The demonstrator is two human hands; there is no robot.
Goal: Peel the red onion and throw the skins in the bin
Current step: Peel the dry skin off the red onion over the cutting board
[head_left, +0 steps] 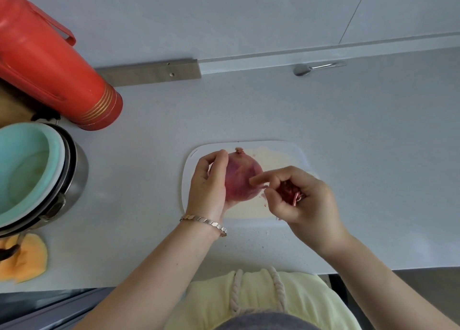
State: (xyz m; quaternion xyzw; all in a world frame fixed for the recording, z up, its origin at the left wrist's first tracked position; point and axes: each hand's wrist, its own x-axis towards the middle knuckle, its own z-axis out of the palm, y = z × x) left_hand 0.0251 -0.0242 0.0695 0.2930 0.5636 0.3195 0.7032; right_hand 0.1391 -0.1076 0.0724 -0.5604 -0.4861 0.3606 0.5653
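Observation:
A red onion (240, 177) is held just above a white cutting board (281, 155) on the counter. My left hand (207, 184) grips the onion from its left side, fingers curled round it. My right hand (296, 195) is beside the onion's right side, with a bunch of dark red onion skins (290, 192) gathered in its curled fingers. Its index finger and thumb reach to the onion's surface, where a thin strip of skin sticks out. The onion's root tuft points away from me. No bin is in view.
A red thermos flask (49, 65) stands at the back left. In front of it sits a steel pot (74, 177) with a mint bowl (25, 170) stacked inside. An orange cloth (27, 260) lies at the left counter edge. A spoon (313, 68) lies by the back wall.

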